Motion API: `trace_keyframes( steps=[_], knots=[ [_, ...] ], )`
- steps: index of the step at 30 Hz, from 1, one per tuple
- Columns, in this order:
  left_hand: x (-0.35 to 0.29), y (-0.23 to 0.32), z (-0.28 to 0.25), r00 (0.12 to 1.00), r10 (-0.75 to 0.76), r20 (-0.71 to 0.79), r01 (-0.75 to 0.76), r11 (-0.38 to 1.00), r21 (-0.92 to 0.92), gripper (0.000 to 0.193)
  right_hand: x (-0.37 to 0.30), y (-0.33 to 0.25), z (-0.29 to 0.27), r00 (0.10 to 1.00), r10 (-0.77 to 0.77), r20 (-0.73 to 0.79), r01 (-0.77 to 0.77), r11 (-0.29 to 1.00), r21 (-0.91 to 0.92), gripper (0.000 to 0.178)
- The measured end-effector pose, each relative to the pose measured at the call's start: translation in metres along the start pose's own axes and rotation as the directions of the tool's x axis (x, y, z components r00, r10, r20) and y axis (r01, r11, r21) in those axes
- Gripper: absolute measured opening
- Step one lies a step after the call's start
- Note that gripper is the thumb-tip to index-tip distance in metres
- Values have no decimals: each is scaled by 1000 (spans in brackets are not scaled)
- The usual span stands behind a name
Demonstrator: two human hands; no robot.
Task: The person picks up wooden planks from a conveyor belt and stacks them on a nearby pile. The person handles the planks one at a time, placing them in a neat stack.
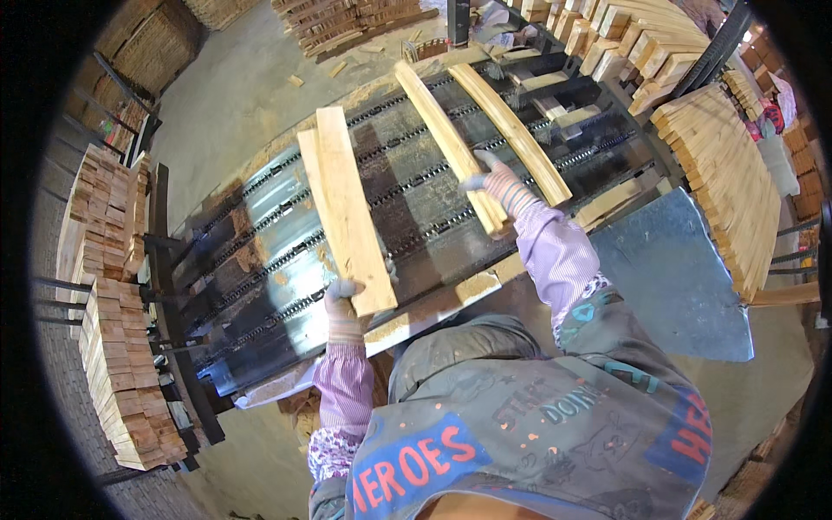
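Note:
Both my hands wear gloves with grey fingers and striped cuffs. My left hand [343, 305] is closed on the near left corner of a pale wooden board [354, 217], its thumb on top and its other fingers mostly hidden. Beside that board's left edge, a second plank [314, 178] shows at the far end. My right hand [501, 182] grips a narrower wooden strip [446, 130] from its right side, toward the near end. This strip seems to be two pieces lying together. Another wooden strip [513, 130] lies untouched further right.
The pieces lie across a dark metal chain conveyor [416, 204]. Stacked wood blocks [117, 329] stand at the left, with more stacked boards [715, 182] at the right. A blue-grey sheet [680, 269] lies near my right arm. A pile of timber [342, 22] sits beyond the conveyor.

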State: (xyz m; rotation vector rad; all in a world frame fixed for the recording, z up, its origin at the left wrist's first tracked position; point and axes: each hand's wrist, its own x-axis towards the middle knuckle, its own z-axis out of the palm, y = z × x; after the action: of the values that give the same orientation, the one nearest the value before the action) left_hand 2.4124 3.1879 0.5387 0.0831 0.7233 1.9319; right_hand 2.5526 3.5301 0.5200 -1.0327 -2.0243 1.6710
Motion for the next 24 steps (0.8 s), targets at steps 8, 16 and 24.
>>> trace_keyframes(
  steps=[8,16,24],
  knots=[
    [24,-39,6,967,-61,-248,101,983,154,65,-44,27,46,835,177,521,-526,536,660,79],
    [18,-72,23,953,-79,-293,165,946,280,80,-59,19,79,898,49,438,-305,787,537,80],
    [11,-74,1,987,61,-147,11,896,444,79,-68,-2,119,905,49,423,-197,929,315,103]
  ],
)
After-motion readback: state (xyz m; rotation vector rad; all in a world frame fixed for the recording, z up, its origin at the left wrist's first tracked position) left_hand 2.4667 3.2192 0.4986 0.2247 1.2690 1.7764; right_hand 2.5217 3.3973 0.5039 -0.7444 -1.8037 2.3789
